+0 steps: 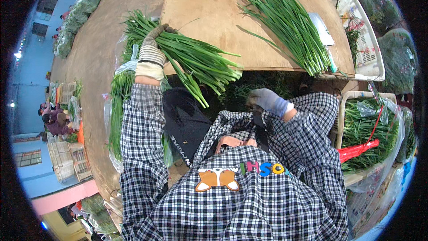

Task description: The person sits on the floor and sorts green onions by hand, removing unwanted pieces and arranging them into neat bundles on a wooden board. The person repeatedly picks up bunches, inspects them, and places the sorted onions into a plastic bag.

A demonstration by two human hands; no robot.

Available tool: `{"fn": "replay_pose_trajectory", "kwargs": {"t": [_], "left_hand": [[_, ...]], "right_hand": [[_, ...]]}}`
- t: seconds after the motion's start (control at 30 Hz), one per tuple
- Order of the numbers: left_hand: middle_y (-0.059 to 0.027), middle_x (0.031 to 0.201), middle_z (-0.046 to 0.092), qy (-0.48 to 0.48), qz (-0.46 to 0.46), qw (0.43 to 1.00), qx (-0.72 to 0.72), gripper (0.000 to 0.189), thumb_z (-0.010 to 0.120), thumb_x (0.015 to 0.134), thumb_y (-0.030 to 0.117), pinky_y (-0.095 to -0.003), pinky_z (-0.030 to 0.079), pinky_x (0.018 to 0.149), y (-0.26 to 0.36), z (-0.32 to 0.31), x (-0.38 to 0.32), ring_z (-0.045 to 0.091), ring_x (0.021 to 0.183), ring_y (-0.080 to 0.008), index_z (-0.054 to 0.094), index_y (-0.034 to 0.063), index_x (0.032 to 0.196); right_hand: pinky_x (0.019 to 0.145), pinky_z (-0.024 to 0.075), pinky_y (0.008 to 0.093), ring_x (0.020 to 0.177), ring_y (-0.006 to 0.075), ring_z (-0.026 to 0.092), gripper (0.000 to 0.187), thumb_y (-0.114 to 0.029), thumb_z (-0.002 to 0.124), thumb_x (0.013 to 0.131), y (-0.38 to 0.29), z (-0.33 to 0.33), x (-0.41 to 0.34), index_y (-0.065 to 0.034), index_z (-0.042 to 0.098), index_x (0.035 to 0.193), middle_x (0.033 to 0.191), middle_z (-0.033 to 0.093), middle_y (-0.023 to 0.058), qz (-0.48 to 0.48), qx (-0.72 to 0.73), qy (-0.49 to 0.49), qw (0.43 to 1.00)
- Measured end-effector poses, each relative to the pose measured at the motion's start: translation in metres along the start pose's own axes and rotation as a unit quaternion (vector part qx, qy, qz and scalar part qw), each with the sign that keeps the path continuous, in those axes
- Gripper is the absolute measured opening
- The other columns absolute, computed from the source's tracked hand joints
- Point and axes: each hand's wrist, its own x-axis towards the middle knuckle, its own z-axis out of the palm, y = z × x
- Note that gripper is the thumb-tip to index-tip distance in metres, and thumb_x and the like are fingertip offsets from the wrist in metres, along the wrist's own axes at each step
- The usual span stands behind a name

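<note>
My left hand point(154, 45), in a striped knit work glove, grips a bunch of long flat green leaves, likely garlic chives point(197, 57), whose pale stem ends point right over the board's near edge. My right hand point(267, 101), in a whitish-blue glove, hovers above my lap, slightly blurred; whether its fingers hold anything cannot be told. A second bunch of the same greens point(291, 28) lies on the wooden board point(207, 10) at the right. Beside that bunch rests a wide metal blade point(321, 29), and a turquoise item point(332, 61) shows near the stem ends.
Plastic-wrapped greens point(120, 107) stand at my left. A white plastic crate point(376, 57) sits right of the board, and another crate point(341, 117) of greens with a red plastic strip bundle point(359, 150) is nearer me. Bagged greens and people are farther off.
</note>
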Motion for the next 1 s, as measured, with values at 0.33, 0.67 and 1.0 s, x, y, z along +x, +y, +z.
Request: {"fn": "replay_pose_trajectory", "kwargs": {"t": [0.33,0.67,1.0], "left_hand": [[-0.0146,0.09,0.064,0.036,-0.058,0.998,0.014,0.014,0.057,0.087,0.008,-0.0467,0.054,0.077,-0.025,0.005,0.027,0.062,0.081,-0.0304,0.058,-0.0022,0.097],[-0.0133,0.083,0.064,0.002,-0.094,0.991,0.097,0.014,0.054,0.089,0.012,-0.0462,0.054,0.075,-0.077,0.048,0.047,0.062,0.077,-0.0301,0.059,-0.0003,0.092],[-0.0119,0.084,0.065,-0.024,-0.092,0.985,0.144,0.015,0.059,0.086,0.012,-0.045,0.055,0.07,-0.091,0.045,0.072,0.063,0.076,-0.03,0.059,0.0007,0.096]], "right_hand": [[0.061,0.0491,0.0236,0.066,0.0099,0.061,0.013,-0.003,0.06,0.087,-0.052,0.006,-0.026,-0.001,0.066,0.099,0.077,0.066,0.005,-0.232,0.037,0.39,0.89],[0.068,0.0508,0.0356,0.077,0.0292,0.067,0.03,-0.031,0.067,0.082,-0.084,0.019,0.004,-0.0054,0.067,0.097,0.084,0.068,0.016,-0.062,0.133,0.336,0.93],[0.067,0.05,0.032,0.071,0.0236,0.065,0.026,-0.028,0.065,0.082,-0.071,0.029,0.022,-0.0042,0.068,0.092,0.081,0.068,0.0144,-0.016,0.221,0.357,0.908]]}}
